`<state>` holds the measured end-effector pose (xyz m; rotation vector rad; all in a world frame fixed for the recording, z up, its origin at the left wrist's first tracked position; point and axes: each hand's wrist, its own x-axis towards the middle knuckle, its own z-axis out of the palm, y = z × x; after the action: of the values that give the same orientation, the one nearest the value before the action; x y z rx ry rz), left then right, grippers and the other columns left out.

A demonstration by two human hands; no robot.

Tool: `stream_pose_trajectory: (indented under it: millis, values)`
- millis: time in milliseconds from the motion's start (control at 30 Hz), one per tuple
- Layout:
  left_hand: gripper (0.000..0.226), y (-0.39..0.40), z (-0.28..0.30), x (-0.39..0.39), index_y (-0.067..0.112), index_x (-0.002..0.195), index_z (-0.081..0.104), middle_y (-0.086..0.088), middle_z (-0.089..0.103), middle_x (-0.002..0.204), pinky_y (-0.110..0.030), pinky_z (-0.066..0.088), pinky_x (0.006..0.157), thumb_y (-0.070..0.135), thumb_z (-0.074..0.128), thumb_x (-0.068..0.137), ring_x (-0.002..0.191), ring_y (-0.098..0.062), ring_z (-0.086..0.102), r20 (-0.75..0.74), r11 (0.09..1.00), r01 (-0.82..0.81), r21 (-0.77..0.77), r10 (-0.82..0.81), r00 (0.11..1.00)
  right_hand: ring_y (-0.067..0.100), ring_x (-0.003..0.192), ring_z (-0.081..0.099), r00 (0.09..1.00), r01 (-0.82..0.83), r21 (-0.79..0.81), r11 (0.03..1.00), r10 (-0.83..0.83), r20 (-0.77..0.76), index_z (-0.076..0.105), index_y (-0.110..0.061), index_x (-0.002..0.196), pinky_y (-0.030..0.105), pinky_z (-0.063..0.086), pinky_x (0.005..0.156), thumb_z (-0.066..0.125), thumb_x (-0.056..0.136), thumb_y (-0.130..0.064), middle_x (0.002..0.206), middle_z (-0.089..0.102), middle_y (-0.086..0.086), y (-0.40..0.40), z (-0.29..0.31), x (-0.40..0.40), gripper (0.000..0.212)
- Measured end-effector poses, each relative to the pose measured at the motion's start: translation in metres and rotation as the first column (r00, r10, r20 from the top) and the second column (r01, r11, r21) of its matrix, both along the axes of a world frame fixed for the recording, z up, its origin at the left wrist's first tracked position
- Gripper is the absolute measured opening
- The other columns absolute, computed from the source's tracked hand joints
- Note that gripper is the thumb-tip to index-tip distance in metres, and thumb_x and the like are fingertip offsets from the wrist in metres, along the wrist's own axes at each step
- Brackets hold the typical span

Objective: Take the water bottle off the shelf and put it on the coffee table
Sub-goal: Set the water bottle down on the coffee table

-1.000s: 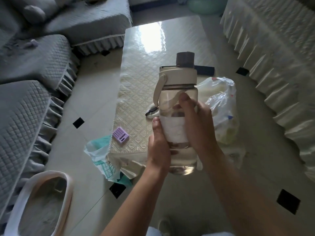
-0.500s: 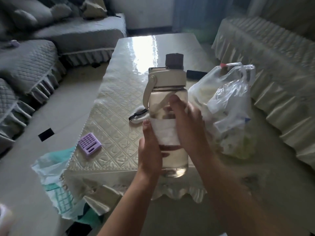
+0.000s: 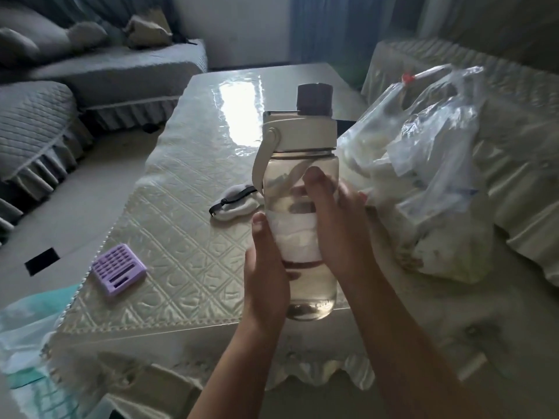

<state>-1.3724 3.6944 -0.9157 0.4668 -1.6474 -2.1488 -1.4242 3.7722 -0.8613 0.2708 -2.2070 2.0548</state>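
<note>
Grip: the left hand (image 3: pixel 266 276) and the right hand (image 3: pixel 341 231) are both wrapped around the water bottle (image 3: pixel 301 207), clasping its middle from either side.
Bottle: upright, long axis vertical, dark cap at 12 o'clock, base at 6 o'clock, seemingly just above the near edge of the coffee table (image 3: pixel 193 164).
Key relation: the open tabletop lies at 12 o'clock beyond the base; the hands look equally near.
Neighbours: plastic bag (image 3: pixel 429 176) at 3 o'clock, close; purple box (image 3: pixel 118 269) at 9 o'clock, apart.
</note>
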Motion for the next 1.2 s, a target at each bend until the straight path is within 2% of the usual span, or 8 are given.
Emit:
stream_pose_trajectory:
  millis: [133, 267, 367, 533, 767, 967, 1067, 1200]
  values:
    - [0.054, -0.002, 0.007, -0.016, 0.048, 0.092, 0.078, 0.003, 0.083, 0.095, -0.049, 0.060, 0.085, 0.059, 0.027, 0.104, 0.094, -0.019, 0.079, -0.037, 1.000, -0.013, 0.014, 0.013, 0.999, 0.018, 0.085, 0.077, 1.000, -0.007, -0.014, 1.000, 0.006, -0.025, 0.068, -0.027, 0.083, 0.047, 0.060, 0.087, 0.048, 0.065, -0.077, 0.085, 0.078, 0.000, -0.003, 0.006, -0.010, 0.057]
    - [0.058, -0.004, 0.014, -0.037, 0.034, 0.103, 0.079, -0.011, 0.081, 0.105, -0.067, 0.055, 0.094, 0.069, 0.034, 0.092, 0.105, -0.037, 0.075, -0.120, 1.000, -0.005, -0.001, 0.005, 0.993, 0.026, 0.083, 0.077, 0.994, 0.035, -0.097, 0.995, -0.045, -0.104, 0.069, -0.026, 0.090, 0.054, 0.058, 0.087, 0.055, 0.070, -0.071, 0.086, 0.078, 0.002, -0.004, 0.005, -0.029, 0.051]
    - [0.054, -0.005, 0.007, -0.048, 0.043, 0.092, 0.081, -0.004, 0.083, 0.097, -0.065, 0.056, 0.094, 0.065, 0.031, 0.095, 0.102, -0.032, 0.076, -0.159, 0.999, -0.032, -0.022, 0.029, 0.987, 0.030, 0.093, 0.076, 0.988, 0.024, -0.178, 0.984, -0.050, -0.144, 0.068, -0.022, 0.100, 0.058, 0.057, 0.091, 0.062, 0.073, -0.067, 0.098, 0.078, 0.004, -0.006, -0.005, -0.039, 0.053]
    - [0.055, -0.011, -0.005, -0.053, 0.042, 0.094, 0.081, -0.003, 0.083, 0.098, -0.058, 0.057, 0.091, 0.061, 0.029, 0.097, 0.102, -0.030, 0.077, -0.221, 1.000, -0.027, 0.005, 0.027, 0.975, 0.030, 0.105, 0.074, 0.978, -0.032, -0.205, 0.978, -0.011, -0.207, 0.066, -0.009, 0.110, 0.057, 0.058, 0.091, 0.062, 0.067, -0.087, 0.110, 0.077, 0.006, -0.014, -0.018, -0.041, 0.089]
    - [0.062, -0.008, -0.012, -0.057, 0.041, 0.090, 0.083, 0.003, 0.083, 0.094, -0.038, 0.056, 0.087, 0.049, 0.024, 0.109, 0.097, -0.017, 0.078, -0.263, 0.999, -0.010, 0.044, 0.022, 0.965, 0.030, 0.100, 0.075, 0.970, -0.032, -0.243, 0.969, -0.028, -0.240, 0.067, -0.012, 0.104, 0.058, 0.057, 0.093, 0.060, 0.059, -0.092, 0.105, 0.076, 0.003, -0.014, -0.027, -0.045, 0.092]
    - [0.059, 0.000, -0.012, -0.062, 0.039, 0.090, 0.084, 0.006, 0.083, 0.097, -0.035, 0.059, 0.089, 0.046, 0.028, 0.108, 0.101, -0.015, 0.077, -0.301, 0.995, -0.016, 0.097, 0.045, 0.952, 0.026, 0.095, 0.076, 0.961, -0.040, -0.221, 0.974, -0.023, -0.277, 0.067, -0.002, 0.108, 0.055, 0.060, 0.086, 0.063, 0.069, -0.083, 0.102, 0.076, 0.002, -0.007, -0.034, -0.051, 0.090]
    - [0.065, 0.004, -0.011, -0.065, 0.041, 0.082, 0.084, 0.013, 0.083, 0.089, -0.018, 0.058, 0.077, 0.036, 0.026, 0.111, 0.091, -0.002, 0.077, -0.315, 0.994, -0.028, 0.108, 0.061, 0.947, 0.029, 0.095, 0.075, 0.940, -0.024, -0.237, 0.971, -0.059, -0.337, 0.067, -0.002, 0.108, 0.058, 0.058, 0.087, 0.058, 0.069, -0.087, 0.100, 0.076, 0.006, -0.002, -0.039, -0.054, 0.094]
    - [0.074, 0.010, -0.010, -0.068, 0.047, 0.078, 0.083, 0.020, 0.081, 0.085, -0.012, 0.055, 0.076, 0.027, 0.020, 0.112, 0.088, 0.006, 0.075, -0.340, 0.997, -0.010, 0.076, 0.035, 0.940, 0.033, 0.091, 0.075, 0.928, -0.040, -0.247, 0.968, -0.056, -0.369, 0.065, -0.005, 0.110, 0.060, 0.060, 0.080, 0.060, 0.074, -0.083, 0.098, 0.074, 0.011, 0.001, -0.046, -0.057, 0.086]
